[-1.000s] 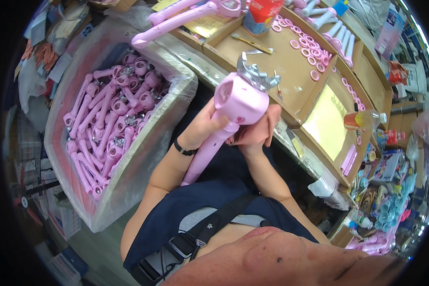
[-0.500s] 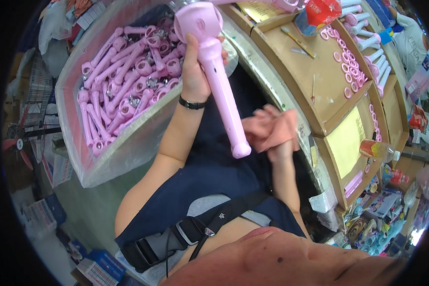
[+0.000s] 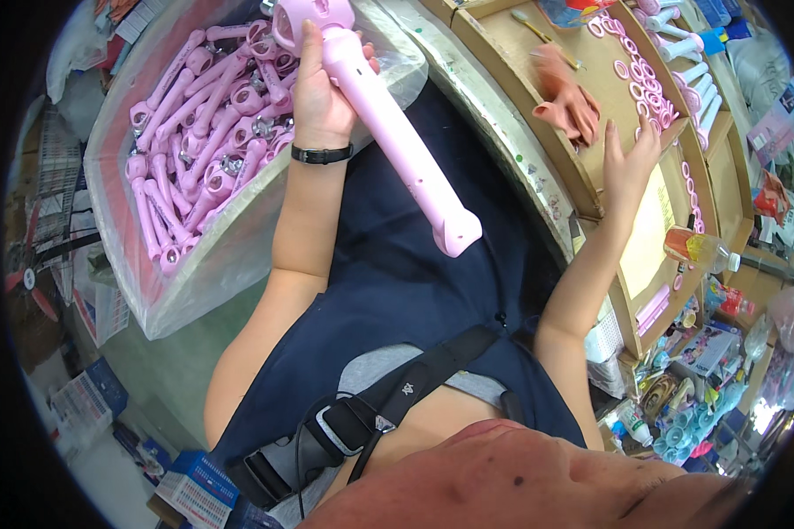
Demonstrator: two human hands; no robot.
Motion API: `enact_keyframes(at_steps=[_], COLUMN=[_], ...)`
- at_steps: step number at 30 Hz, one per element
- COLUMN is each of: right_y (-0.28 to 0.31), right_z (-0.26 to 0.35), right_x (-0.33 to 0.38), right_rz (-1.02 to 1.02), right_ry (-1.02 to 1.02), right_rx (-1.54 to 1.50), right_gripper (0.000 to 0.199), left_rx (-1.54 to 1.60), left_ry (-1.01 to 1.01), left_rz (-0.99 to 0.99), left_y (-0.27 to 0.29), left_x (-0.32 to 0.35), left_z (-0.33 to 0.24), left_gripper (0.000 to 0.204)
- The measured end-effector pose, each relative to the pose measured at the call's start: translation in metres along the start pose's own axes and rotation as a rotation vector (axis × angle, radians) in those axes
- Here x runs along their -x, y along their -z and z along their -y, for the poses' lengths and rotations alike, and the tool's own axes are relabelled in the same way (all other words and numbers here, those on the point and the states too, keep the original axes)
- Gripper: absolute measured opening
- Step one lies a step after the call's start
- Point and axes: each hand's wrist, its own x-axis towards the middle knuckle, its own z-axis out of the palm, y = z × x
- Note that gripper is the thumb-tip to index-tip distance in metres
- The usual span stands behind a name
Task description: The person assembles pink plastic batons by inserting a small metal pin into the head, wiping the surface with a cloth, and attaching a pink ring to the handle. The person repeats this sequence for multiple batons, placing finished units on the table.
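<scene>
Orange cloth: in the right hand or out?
Out. The orange cloth is bunched over the cardboard tray, a visible gap from the open right hand; touching the tray: cannot tell.

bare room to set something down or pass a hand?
Cardboard tray: floor between brush, cloth and near wall. Narrow bench edge between tray and apron. Passage: between wand in left hand and bench edge. Crowded: bin heaped with pink wands; tray's far side, with rings.

An assembly workshop: left of the left fingers (image 3: 311,57), a plastic-lined bin (image 3: 225,251) is heaped with near-identical pink wands (image 3: 203,145); just beyond the right fingers (image 3: 649,145), loose pink rings (image 3: 653,93) lie in a cardboard tray (image 3: 603,75) on the worktop (image 3: 492,123), with pale handles (image 3: 706,115) clustered farther off.
</scene>
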Motion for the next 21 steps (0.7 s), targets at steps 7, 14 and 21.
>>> enact_keyframes(at_steps=[7,14,21], right_y=[0.033,0.02,0.021], right_z=[0.096,0.102,0.105], right_x=[0.115,0.135,0.158], right_rz=[0.513,0.437,0.752], right_ry=[0.467,0.191,-0.487], right_rx=[-0.905,-1.074,-1.717], right_gripper=[0.061,0.061,0.064], left_rx=[-0.006,0.153,0.325], left_ry=[-0.011,-0.049,-0.042], left_rz=[-0.127,0.015,0.282], left_y=[0.004,-0.009,-0.008], left_x=[-0.007,0.011,0.012], left_z=[0.001,0.011,0.015], left_gripper=[0.044,0.059,0.076])
